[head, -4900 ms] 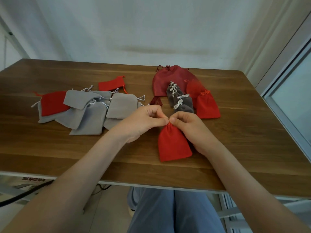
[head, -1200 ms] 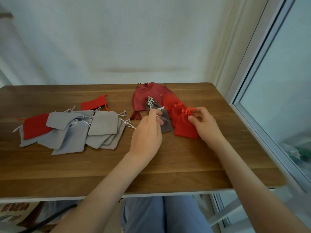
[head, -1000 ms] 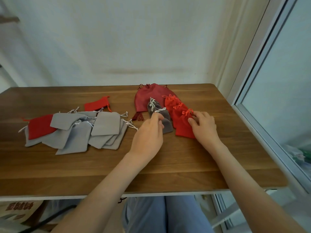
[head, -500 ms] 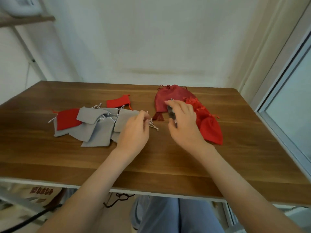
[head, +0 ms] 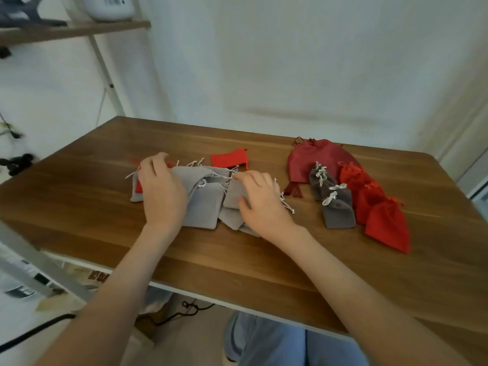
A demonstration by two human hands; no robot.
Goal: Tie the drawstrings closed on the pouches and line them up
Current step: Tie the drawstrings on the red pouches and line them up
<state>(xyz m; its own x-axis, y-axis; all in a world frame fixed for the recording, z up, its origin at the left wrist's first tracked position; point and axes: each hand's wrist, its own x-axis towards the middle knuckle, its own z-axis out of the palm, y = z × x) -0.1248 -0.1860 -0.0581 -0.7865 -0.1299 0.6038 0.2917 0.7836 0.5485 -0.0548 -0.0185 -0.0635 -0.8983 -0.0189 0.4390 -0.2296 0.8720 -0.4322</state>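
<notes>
A heap of flat, untied light grey pouches (head: pixel 203 204) lies at the table's middle left, white strings trailing. My left hand (head: pixel 162 191) rests on its left end, over a red pouch (head: pixel 137 186) that peeks out beneath. My right hand (head: pixel 260 199) lies on the heap's right end, fingers on a grey pouch (head: pixel 233 194). Another flat red pouch (head: pixel 229 159) sits just behind. To the right, tied dark grey pouches (head: pixel 334 202) and tied red pouches (head: pixel 380 210) lie in two rows in front of a large dark red pouch (head: pixel 314 159).
The wooden table (head: pixel 264 260) ends close to me, with my knees below its front edge. A shelf (head: pixel 68 29) on a white frame stands at the upper left, beside the table's left corner. A window frame runs along the right.
Both hands left the tied pouches on the right and moved left onto the grey heap. The red pouch tied earlier now lies at the front of the red row. The view swung left.
</notes>
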